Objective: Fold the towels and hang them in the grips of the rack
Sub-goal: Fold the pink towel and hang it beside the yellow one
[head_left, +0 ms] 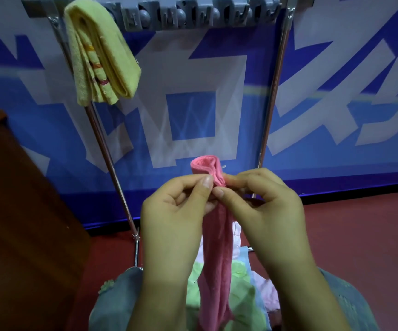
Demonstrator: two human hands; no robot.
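Note:
A pink towel (215, 254), folded into a narrow strip, hangs down over my lap; its top end loops over just above my fingers. My left hand (176, 211) and my right hand (262, 206) both pinch it near the top, thumbs almost touching. A folded yellow towel (102, 58) hangs from the leftmost grip of the grey grip bar (193, 15), which tops the metal rack (273, 91) in front of me. The bar's other grips hold nothing.
More towels, light green (241, 297) and pale pink (269, 295), lie piled on my lap. A brown wooden cabinet (21, 211) stands at the left. Behind the rack is a blue and white banner wall (336, 91) above a red floor (360, 235).

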